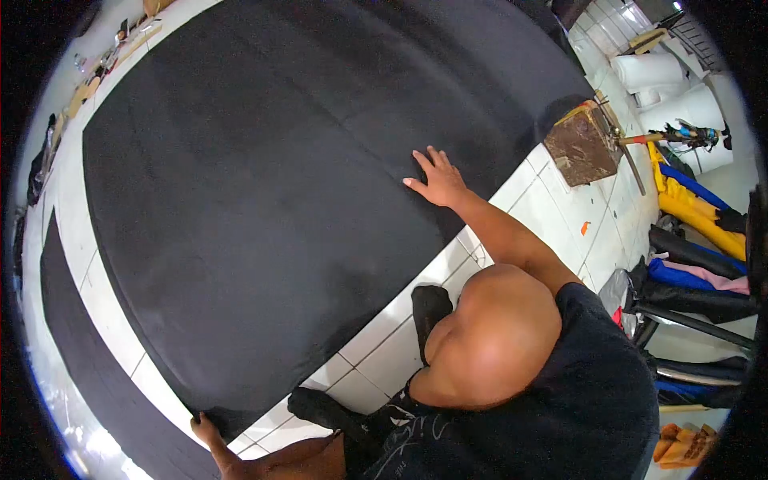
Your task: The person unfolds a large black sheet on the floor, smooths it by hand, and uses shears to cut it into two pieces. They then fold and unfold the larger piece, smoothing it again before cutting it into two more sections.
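A large sheet of black fabric [264, 200] lies spread over the white tiled floor, with faint creases running across it. My right hand [438, 180] rests flat on the sheet near its right edge, fingers spread, holding nothing. At the sheet's lower left corner, my left hand [208, 430] has its fingers closed on the fabric edge; the fingertips are partly hidden. Between my hands, my feet in black socks [432, 308] are on the tiles along the sheet's edge, and my bent bare knee [504, 336] shows above them.
A brown block [582, 146] sits at the sheet's right edge, with a rod-like tool beside it. Rolls of white material [650, 72] and coloured fabric rolls [692, 204] line the right side. A narrow black strip [80, 336] lies at left. Small items lie along the upper left wall.
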Demonstrator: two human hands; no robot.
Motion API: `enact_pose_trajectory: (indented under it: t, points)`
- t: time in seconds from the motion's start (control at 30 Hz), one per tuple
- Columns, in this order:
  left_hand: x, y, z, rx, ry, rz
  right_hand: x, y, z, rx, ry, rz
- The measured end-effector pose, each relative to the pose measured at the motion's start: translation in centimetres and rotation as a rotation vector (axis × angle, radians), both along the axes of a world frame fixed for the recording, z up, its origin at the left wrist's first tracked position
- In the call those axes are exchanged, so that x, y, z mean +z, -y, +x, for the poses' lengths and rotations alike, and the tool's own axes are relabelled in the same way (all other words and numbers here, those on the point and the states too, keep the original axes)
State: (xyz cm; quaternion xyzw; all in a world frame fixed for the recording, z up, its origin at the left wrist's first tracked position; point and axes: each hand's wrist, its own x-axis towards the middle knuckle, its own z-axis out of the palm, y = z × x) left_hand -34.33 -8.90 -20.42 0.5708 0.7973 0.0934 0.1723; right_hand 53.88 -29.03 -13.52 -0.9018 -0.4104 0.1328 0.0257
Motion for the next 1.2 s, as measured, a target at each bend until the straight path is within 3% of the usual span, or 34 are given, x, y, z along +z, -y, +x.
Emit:
enact_pose_trajectory:
  t: [0.07, 0.13, 0.23, 0.33, 0.63, 0.67, 0.7, 0.77, 0.8, 0.83, 0.87, 0.9, 0.93, 1.0, 1.07, 1.2]
  points:
    - [0.6, -0.7, 0.3, -0.021, -0.077, -0.058, 0.0, -3.3, -0.4, -0.036, -0.037, -0.084]
    - [1.1, -1.3, 1.2, 0.093, 0.006, -0.08, 0.1, -4.6, -1.8, -0.059, -0.023, -0.193]
    - [1.7, -2.0, 2.0, 0.133, -0.006, -0.085, 0.9, -4.1, -1.4, -0.048, -0.058, -0.103]
    - [-3.4, -2.7, -1.5, 0.134, 0.06, 0.027, 0.6, -2.9, -0.8, -0.019, -0.037, -0.027]
    - [-0.5, -1.1, 0.8, 0.134, 0.103, -0.054, -0.4, -1.4, 0.0, 0.093, -0.016, 0.048]
    - [-0.8, -1.2, 0.8, 0.239, 0.125, -0.096, 0.2, -1.6, -0.1, 0.107, 0.002, 0.092]
    - [-0.7, -1.3, 0.2, 0.065, 0.056, 0.019, 0.7, -1.5, -0.2, 0.132, 0.013, 0.138]
    - [-1.2, 0.3, 1.0, 0.092, -0.12, 0.091, 0.5, -1.6, -0.2, 0.185, 0.117, 0.165]
    - [-2.1, 1.1, 0.0, 0.061, -0.088, 0.137, 0.8, -1.6, -0.1, 0.196, 0.084, 0.195]
    - [-1.1, 1.8, 1.0, 0.224, 0.22, 0.039, 1.5, -1.8, -0.2, 0.193, 0.068, 0.173]
    - [-1.6, 2.6, 0.5, 0.259, 0.203, 0.062, 1.9, -2.1, -0.4, 0.168, 0.029, 0.133]
    - [-2.5, 4.0, -0.7, 0.165, -0.02, 0.102, 1.7, -2.2, -0.1, 0.214, -0.002, 0.167]
    - [-0.6, 4.3, 0.9, 0.281, 0.053, 0.017, 1.2, -2.3, 0.4, 0.187, -0.012, 0.12]
    - [2.3, 6.2, 3.4, 0.223, -0.012, 0.067, 2.0, -2.6, 0.4, 0.154, -0.065, 0.025]
    - [2.1, 7.9, 1.8, 0.207, 0.08, -0.006, 2.9, -3.1, 0.4, 0.202, -0.056, -0.057]
    - [7.3, 10.7, 1.1, 0.05, -0.233, 0.028, 4.4, -4.5, 0.4, 0.265, -0.041, -0.11]
